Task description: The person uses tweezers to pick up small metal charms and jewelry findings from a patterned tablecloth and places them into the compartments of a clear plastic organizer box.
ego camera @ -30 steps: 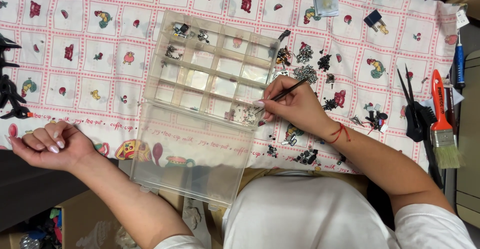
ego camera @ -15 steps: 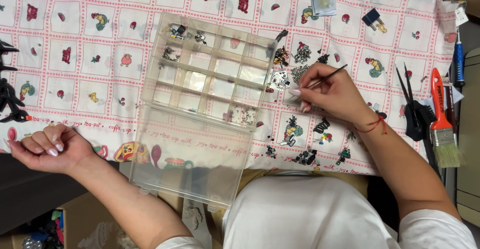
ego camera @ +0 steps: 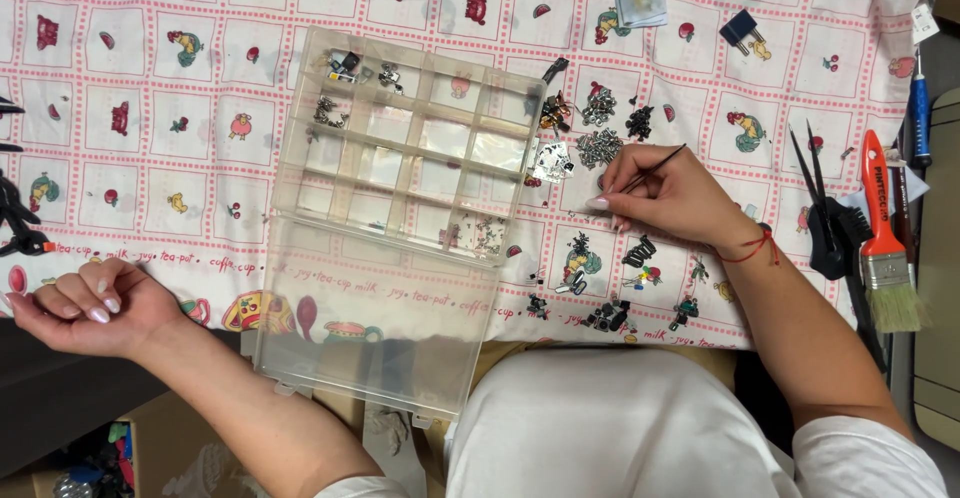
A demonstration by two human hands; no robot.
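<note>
On a table draped with a pink-checked cloth point(ego camera: 200, 18) printed with fruit and chickens, my right hand point(ego camera: 670, 198) pinches a thin dark tool point(ego camera: 655, 166) between thumb and fingers, the tool slanting up to the right from the fingertips, its tip hidden by my fingers. That hand hovers over a scatter of small metal parts: a silvery pile point(ego camera: 598, 144) lies just beside my fingertips, with darker bits point(ego camera: 640, 123) above it and more dark pieces point(ego camera: 608, 313) strewn near the cloth's front edge below my wrist, which wears a red string point(ego camera: 757, 248). Left of the hand sits a clear plastic organizer box point(ego camera: 420, 173), its lid point(ego camera: 375, 323) folded open toward me and overhanging the table edge; a few compartments at the top left hold small metal pieces point(ego camera: 345, 63), and another near the lower right holds tiny parts point(ego camera: 480, 236). My left hand point(ego camera: 85, 303) rests well apart at the cloth's left front edge, fingers curled loosely inward, holding nothing that I can see. At the far right lie an orange-handled paintbrush point(ego camera: 880, 243), a black brush point(ego camera: 830, 223) and a blue-handled tool point(ego camera: 918, 108). A small clear packet point(ego camera: 640, 0) and a dark clip point(ego camera: 742, 30) lie near the back edge.
</note>
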